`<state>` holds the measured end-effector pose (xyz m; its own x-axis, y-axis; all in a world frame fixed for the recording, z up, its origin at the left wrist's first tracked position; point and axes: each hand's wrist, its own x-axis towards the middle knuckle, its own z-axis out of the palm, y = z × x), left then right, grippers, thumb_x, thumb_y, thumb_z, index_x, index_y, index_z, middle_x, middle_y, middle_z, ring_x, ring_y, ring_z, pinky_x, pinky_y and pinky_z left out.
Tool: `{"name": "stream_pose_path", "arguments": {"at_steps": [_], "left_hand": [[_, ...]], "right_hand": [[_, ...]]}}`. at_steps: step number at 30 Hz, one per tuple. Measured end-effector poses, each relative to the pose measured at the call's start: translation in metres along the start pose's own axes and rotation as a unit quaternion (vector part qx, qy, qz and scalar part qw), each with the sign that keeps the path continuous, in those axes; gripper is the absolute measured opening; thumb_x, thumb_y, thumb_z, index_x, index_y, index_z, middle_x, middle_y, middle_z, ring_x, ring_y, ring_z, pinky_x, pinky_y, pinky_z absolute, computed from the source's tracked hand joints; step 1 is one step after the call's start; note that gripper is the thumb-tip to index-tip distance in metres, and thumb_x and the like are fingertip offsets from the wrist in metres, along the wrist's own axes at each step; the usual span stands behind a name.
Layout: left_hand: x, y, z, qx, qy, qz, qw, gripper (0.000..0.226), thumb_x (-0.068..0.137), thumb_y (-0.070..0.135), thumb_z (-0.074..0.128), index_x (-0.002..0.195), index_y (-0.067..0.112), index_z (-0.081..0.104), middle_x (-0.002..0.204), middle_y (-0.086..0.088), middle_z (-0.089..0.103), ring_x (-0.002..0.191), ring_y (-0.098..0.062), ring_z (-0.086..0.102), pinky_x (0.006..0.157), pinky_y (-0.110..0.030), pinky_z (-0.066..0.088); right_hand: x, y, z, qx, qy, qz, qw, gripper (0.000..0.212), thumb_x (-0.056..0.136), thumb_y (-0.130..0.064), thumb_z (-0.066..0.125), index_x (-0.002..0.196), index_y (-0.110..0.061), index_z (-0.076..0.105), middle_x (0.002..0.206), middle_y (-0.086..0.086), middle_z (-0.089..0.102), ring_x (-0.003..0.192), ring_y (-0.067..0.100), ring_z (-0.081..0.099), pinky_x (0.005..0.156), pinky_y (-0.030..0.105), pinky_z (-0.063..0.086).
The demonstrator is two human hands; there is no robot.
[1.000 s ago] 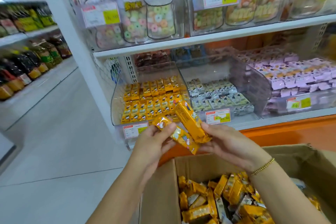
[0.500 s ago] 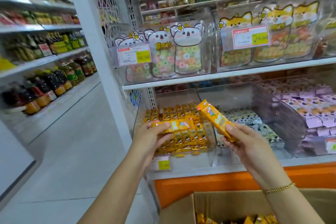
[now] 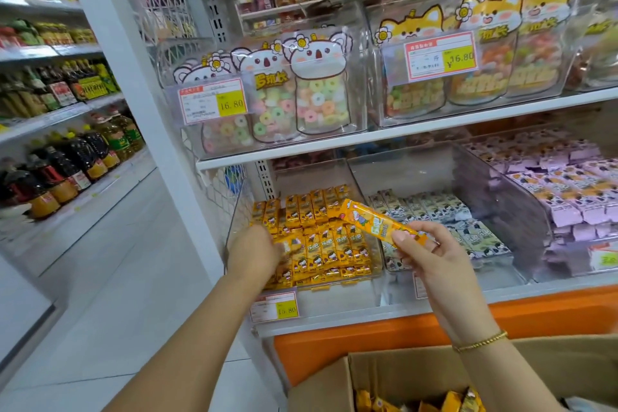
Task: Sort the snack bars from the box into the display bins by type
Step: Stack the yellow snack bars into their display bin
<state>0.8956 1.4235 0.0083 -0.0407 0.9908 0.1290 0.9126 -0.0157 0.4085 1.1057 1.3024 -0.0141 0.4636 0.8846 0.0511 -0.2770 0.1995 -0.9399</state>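
Since half a second ago the left hand [image 3: 254, 254] has dropped from in front of the yellow bin [image 3: 311, 174] down into it, and now lies on the rows of matching yellow bars [image 3: 334, 244] at the bin's near left corner. That placement fits the sorting: yellow wrappers go with yellow, not into the middle bin [image 3: 401, 170] of pale bars beside it. Its fingers point away and are blurred, so I cannot tell whether they grip the bar they carried in or have let it go. The right hand [image 3: 431, 254] waits above the wall between those two bins, thumb and fingertips pinching one end of a second snack bar [image 3: 378, 222]. This bar slants up and to the left over the yellow stock, probably held ready to follow once the left hand is clear. More yellow bars lie in the cardboard box [image 3: 384, 375] at the bottom edge, so much sorting seems left.
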Motion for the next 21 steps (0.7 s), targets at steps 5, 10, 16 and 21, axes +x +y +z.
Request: {"name": "stream_pose_path", "arguments": {"at_steps": [5, 10, 16, 21], "left_hand": [[0.001, -0.002, 0.011, -0.009, 0.01, -0.015, 1.0, 0.027, 0.092, 0.025, 0.059, 0.105, 0.001, 0.056, 0.095, -0.015, 0.067, 0.092, -0.031, 0.063, 0.072, -0.032, 0.047], [0.001, -0.002, 0.009, 0.137, -0.028, -0.009, 0.99, 0.019, 0.092, 0.017, 0.055, 0.106, 0.005, 0.061, 0.108, -0.013, 0.066, 0.099, -0.029, 0.063, 0.069, -0.031, 0.046], [0.003, -0.007, 0.015, 0.161, -0.075, 0.098, 0.979, 0.023, 0.088, 0.015, 0.061, 0.111, 0.016, 0.067, 0.114, -0.006, 0.064, 0.098, -0.024, 0.063, 0.076, -0.033, 0.049], [-0.001, -0.014, 0.015, 0.184, -0.068, 0.035, 0.98, 0.019, 0.092, 0.014, 0.052, 0.104, 0.006, 0.064, 0.108, -0.011, 0.066, 0.099, -0.026, 0.063, 0.072, -0.032, 0.048]], "right_hand": [[-0.005, 0.001, 0.004, 0.013, 0.007, -0.015, 1.0, 0.028, 0.085, -0.019, 0.065, 0.112, -0.016, 0.059, 0.072, -0.007, 0.069, 0.071, 0.012, 0.063, 0.064, 0.02, 0.053], [-0.005, -0.002, 0.003, 0.0, -0.001, -0.023, 1.0, 0.03, 0.084, -0.014, 0.066, 0.112, -0.008, 0.056, 0.083, 0.003, 0.071, 0.071, 0.011, 0.068, 0.063, 0.016, 0.054], [-0.008, 0.006, -0.001, -0.039, -0.006, -0.032, 0.999, 0.037, 0.083, -0.016, 0.066, 0.118, -0.005, 0.057, 0.094, 0.009, 0.073, 0.081, 0.013, 0.069, 0.064, 0.015, 0.053], [-0.01, 0.012, 0.007, -0.075, -0.026, -0.053, 0.995, 0.033, 0.082, -0.017, 0.066, 0.113, -0.008, 0.059, 0.093, 0.005, 0.073, 0.086, 0.018, 0.069, 0.073, 0.02, 0.056]]}}
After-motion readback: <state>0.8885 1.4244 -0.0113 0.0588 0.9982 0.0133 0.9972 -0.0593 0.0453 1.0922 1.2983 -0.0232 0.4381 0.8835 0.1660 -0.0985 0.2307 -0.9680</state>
